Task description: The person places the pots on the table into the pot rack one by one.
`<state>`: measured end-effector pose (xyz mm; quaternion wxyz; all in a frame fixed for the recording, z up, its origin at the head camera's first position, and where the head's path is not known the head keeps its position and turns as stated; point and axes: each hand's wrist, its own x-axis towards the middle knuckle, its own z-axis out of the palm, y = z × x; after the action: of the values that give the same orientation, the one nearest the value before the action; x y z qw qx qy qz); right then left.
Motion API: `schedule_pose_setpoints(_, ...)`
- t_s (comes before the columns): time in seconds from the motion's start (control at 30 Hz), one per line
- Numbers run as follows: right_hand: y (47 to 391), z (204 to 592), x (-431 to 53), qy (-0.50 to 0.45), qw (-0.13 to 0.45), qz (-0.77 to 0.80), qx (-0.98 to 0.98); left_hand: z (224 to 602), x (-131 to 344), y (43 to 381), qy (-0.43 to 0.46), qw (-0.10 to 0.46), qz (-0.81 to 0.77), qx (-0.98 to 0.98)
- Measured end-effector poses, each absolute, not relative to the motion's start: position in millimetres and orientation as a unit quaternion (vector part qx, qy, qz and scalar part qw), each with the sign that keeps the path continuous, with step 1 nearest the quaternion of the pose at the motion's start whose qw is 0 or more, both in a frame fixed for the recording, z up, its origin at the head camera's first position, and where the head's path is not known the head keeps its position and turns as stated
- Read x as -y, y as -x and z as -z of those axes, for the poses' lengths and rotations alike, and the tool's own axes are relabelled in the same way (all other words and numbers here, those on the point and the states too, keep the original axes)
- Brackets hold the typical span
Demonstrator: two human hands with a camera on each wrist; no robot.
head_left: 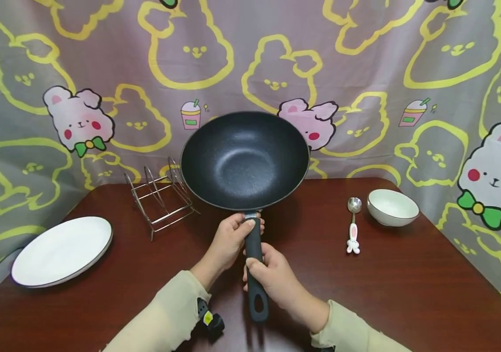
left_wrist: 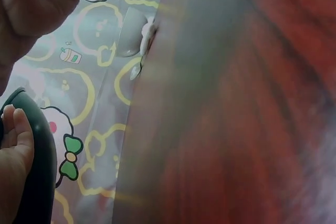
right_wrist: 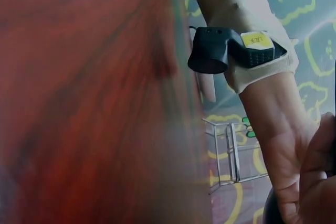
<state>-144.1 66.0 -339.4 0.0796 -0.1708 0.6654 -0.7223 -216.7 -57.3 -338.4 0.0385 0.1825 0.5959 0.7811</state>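
Observation:
A black wok is held up over the table, its dark inside facing me and its handle pointing down toward me. My left hand grips the upper part of the handle, close under the bowl, with the thumb along the front. Lower on the same handle, my right hand wraps round it from the right, leaving the end with the hanging hole exposed. In the left wrist view the outside of the wok shows beside the fingers. The right wrist view catches my left hand and a sliver of the wok.
On the brown table, a white plate lies at the left. Behind it stands a wire rack, partly overlapped by the wok. At the right are a rabbit-handled spoon and a white bowl. A patterned curtain hangs behind.

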Motion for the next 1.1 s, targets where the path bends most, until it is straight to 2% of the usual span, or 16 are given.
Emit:
schedule_pose_setpoints(0.57, 161, 351, -67, 0.248, -0.041, 0.610, -0.751, 328, 68, 220, -0.213, 0.049, -0.753, -0.621)
schedule_pose_setpoints(0.8, 169, 357, -65, 0.291, -0.135, 0.543, -0.776, 325, 67, 220, -0.198, -0.011, -0.714, -0.672)
schedule_pose_setpoints(1.1, 178, 356, -63, 0.329, -0.193, 0.478, -0.792, 318, 66, 216, -0.178, -0.052, -0.683, -0.707)
